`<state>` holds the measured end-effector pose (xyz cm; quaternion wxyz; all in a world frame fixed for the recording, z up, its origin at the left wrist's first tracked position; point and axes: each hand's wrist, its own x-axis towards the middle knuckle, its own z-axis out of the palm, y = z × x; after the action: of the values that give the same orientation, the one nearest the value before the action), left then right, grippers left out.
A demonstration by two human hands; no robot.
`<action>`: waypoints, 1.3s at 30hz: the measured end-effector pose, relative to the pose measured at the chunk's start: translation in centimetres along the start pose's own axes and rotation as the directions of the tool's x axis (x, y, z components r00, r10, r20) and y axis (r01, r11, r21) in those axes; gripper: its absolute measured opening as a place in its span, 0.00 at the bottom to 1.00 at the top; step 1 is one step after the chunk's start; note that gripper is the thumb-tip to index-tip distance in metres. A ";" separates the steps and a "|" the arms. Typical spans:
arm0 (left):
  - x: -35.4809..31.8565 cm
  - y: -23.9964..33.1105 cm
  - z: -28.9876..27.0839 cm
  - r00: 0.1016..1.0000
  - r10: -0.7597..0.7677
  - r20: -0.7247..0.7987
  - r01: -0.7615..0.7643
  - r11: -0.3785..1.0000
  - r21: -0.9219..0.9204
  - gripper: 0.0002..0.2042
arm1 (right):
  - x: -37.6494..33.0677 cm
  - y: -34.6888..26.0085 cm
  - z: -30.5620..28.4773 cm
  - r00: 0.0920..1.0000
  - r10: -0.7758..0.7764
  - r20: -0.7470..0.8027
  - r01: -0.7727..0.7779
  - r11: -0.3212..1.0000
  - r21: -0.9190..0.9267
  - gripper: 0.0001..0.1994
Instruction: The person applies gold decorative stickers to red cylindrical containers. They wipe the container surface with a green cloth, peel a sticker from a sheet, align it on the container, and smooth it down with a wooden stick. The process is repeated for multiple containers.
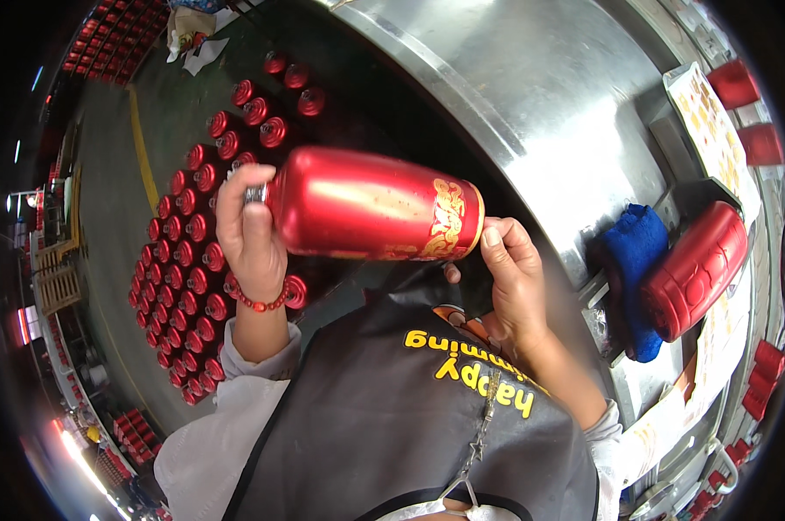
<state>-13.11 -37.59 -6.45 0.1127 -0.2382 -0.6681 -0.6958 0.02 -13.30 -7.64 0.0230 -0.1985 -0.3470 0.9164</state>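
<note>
While the left hand (258, 221) grasps the silver neck of a red cylinder (366, 208) with a gold pattern, the right hand (515, 282) has its grip on the cylinder's base rim, thumb in front. The cylinder lies nearly level across the centre of the frame, hiding part of what is behind it. Left of centre, rows of red silver-necked cylinders (197, 280) stand on the floor (106, 187), the left hand and wrist covering some. At upper right spreads a metal bench (514, 78); on its right side, an embossed red object (698, 271) leans on a blue cloth (640, 243), near a printed sheet (712, 126). A yellow line (142, 143) marks the floor at upper left.
</note>
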 end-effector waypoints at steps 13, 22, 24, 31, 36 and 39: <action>4.5 -5.3 4.9 0.873 -0.436 0.219 0.471 0.637 -0.610 0.08 | -2.2 -1.9 1.2 0.967 0.225 -0.122 -0.249 0.937 -0.245 0.19; 3.4 -8.1 7.8 0.790 -0.463 0.402 0.613 0.588 -0.527 0.09 | -2.6 -0.9 -1.1 0.899 0.343 -0.272 -0.425 0.833 -0.354 0.24; 3.4 -8.2 7.9 0.793 -0.453 0.407 0.609 0.595 -0.524 0.09 | -2.7 -0.4 -1.7 0.914 0.331 -0.235 -0.397 0.845 -0.357 0.21; 3.3 -8.7 7.3 0.797 -0.427 0.427 0.603 0.583 -0.544 0.09 | -3.1 0.3 -2.3 0.943 0.314 -0.106 -0.329 0.851 -0.409 0.20; 3.4 -8.6 6.8 0.796 -0.395 0.459 0.603 0.590 -0.537 0.08 | -3.2 -0.2 -2.2 0.952 0.304 0.038 -0.241 0.820 -0.520 0.22; 3.5 -8.1 6.9 0.799 -0.400 0.449 0.598 0.607 -0.524 0.09 | -3.2 -0.2 -2.3 0.956 0.273 0.110 -0.176 0.829 -0.531 0.23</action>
<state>-18.74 -29.53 -11.86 -0.2746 -0.1615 -0.4362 -0.8416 3.83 -12.26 -7.99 -0.1709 -0.1525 -0.5544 0.8001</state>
